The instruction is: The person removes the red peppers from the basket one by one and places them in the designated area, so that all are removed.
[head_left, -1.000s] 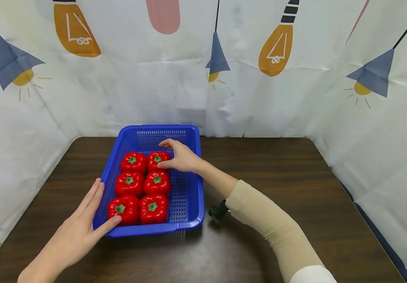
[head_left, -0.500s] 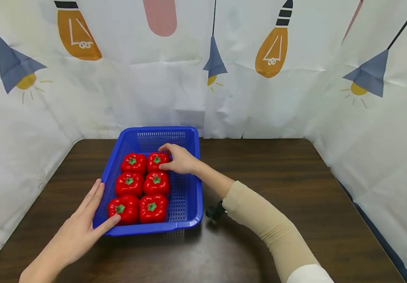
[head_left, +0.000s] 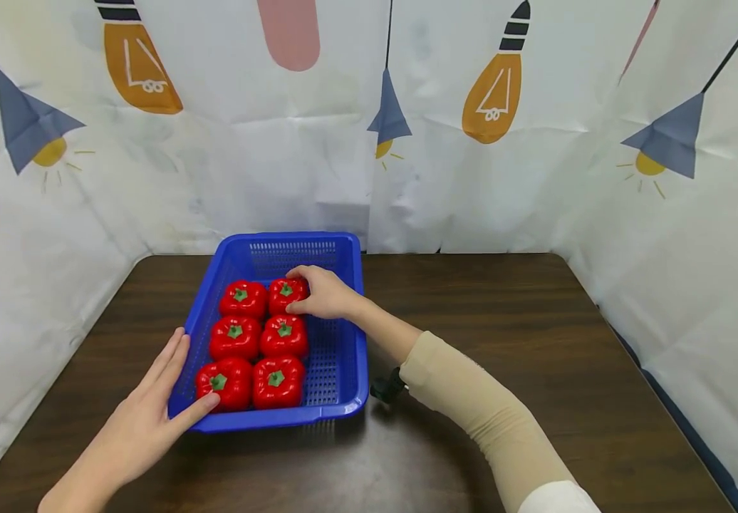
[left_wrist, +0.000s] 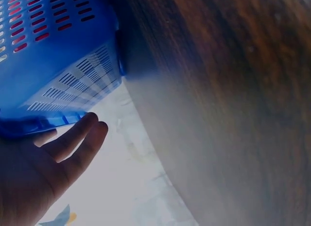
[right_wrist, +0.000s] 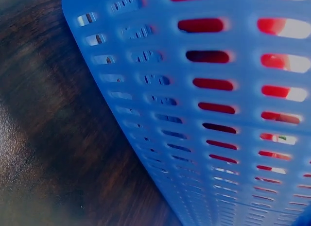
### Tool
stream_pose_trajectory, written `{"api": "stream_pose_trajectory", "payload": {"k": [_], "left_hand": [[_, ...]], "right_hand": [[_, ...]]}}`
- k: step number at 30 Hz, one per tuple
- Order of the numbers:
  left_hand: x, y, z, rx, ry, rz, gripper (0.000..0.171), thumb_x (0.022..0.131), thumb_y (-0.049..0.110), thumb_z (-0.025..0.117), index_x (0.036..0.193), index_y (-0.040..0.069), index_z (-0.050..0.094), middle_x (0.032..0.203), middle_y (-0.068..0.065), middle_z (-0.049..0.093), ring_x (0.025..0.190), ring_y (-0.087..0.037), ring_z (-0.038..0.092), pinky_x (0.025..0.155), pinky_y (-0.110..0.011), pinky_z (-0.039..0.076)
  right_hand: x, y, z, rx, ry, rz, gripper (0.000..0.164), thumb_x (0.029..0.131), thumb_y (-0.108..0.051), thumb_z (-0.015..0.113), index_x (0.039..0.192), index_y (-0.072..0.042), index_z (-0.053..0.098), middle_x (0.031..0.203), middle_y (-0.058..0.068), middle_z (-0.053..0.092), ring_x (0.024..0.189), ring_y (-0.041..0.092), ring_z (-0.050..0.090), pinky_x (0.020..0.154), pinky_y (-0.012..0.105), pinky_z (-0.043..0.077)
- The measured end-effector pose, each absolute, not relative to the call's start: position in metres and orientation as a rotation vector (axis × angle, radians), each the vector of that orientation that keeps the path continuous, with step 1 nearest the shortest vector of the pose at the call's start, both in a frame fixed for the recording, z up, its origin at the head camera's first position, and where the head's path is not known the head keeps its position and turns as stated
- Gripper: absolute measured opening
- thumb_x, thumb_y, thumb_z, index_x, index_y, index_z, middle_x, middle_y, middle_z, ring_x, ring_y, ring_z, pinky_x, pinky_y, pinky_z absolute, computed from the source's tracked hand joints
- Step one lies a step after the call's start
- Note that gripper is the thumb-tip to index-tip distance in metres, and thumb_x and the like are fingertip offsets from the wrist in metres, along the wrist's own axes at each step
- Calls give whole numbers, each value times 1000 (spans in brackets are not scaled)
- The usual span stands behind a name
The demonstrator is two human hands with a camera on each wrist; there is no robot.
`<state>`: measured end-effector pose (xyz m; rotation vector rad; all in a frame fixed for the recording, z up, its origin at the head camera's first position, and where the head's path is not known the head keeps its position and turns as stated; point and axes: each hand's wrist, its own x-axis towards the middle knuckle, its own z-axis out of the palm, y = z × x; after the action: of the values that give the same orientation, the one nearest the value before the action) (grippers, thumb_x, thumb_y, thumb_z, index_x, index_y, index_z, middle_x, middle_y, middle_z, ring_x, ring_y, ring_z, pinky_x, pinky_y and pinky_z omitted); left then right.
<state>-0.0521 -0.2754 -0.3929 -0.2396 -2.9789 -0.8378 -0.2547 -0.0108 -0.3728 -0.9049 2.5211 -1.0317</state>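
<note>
Several glossy red bell peppers with green stems, such as the near-left bell pepper (head_left: 224, 385), sit in two columns in a blue plastic basket (head_left: 337, 342). My right hand (head_left: 323, 293) reaches over the basket's right rim. Its fingers and thumb grip the far-right bell pepper (head_left: 286, 291), fingertips on the far side and thumb on the near side. Along the basket's left rim lies my left hand (head_left: 144, 420), fingers straight and thumb crossing the near-left corner beside a pepper. In the left wrist view, the left hand's fingers (left_wrist: 80, 146) extend just outside the slotted wall.
The basket stands on a dark brown wooden table (head_left: 471, 320), left of its middle. A white sheet (head_left: 266, 171) printed with lamps and bulbs encloses the back and sides. A small black object (head_left: 388, 386) is at the right wrist, beside the basket.
My right hand has lowered slightly, and its fingers have come in around the far-right bell pepper. The left hand keeps its place at the basket rim.
</note>
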Motion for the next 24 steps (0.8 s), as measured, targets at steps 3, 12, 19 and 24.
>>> {"api": "stream_pose_trajectory", "payload": {"k": [3, 12, 19, 24], "left_hand": [[-53, -275, -393, -247, -2968, -860, 99, 97, 47, 68, 166, 16, 5, 172, -1, -2, 150, -49, 19, 93, -83, 34], [-51, -274, -392, -256, -2948, -889, 98, 96, 45, 69, 166, 17, 6, 172, -2, -1, 151, -48, 18, 95, -82, 33], [-50, -274, -394, -259, -2930, -912, 97, 97, 44, 69, 166, 17, 7, 172, -2, -1, 151, -48, 17, 98, -82, 30], [-50, -274, -395, -257, -2933, -917, 98, 96, 44, 70, 166, 17, 7, 172, -2, -1, 151, -48, 17, 97, -82, 30]], "right_hand": [[-255, -11, -374, -913, 2531, -1005, 59, 94, -20, 76, 146, -6, 52, 136, 8, 60, 119, 17, 59, 95, 23, 52], [-254, -12, -374, -901, 2528, -1002, 61, 94, -20, 76, 147, -6, 48, 136, 10, 61, 121, 19, 59, 96, 25, 52], [-254, -11, -373, -895, 2580, -1021, 65, 92, -20, 78, 147, -4, 48, 135, 9, 60, 119, 18, 59, 95, 23, 52], [-255, -10, -373, -892, 2639, -1090, 66, 89, -21, 81, 145, -2, 51, 133, 10, 60, 116, 18, 59, 94, 22, 52]]}}
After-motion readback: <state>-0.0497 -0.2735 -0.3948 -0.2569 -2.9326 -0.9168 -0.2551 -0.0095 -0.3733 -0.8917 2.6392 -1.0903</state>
